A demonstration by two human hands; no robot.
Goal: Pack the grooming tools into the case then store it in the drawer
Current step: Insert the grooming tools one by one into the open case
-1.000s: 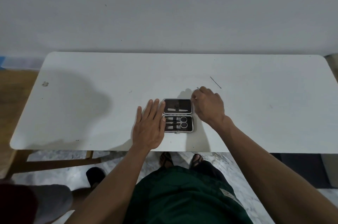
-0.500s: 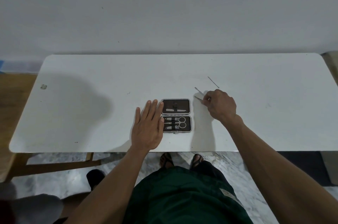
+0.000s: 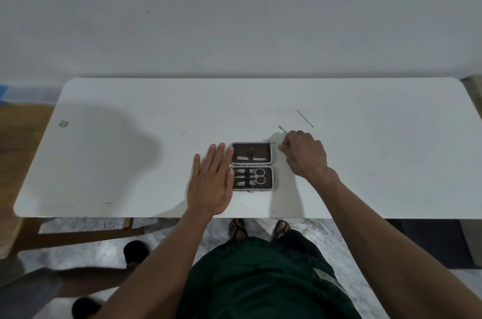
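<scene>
On the white table (image 3: 365, 162), near its front edge, the left hand (image 3: 212, 183) lies flat with fingers spread, pressed against the left side of the open case (image 3: 252, 166), whose far half holds a file and whose near half holds scissors (image 3: 257, 179) and clippers under straps. Just right of the case, the right hand (image 3: 305, 154) is curled around a thin metal tool (image 3: 282, 129) whose tip juts out past the fingers. Another slim metal pick (image 3: 305, 118) lies loose farther back, apart from the hand.

Left hand (image 3: 212, 183) flat (fingers spread), right hand (image 3: 305, 153) curled, pinching
</scene>
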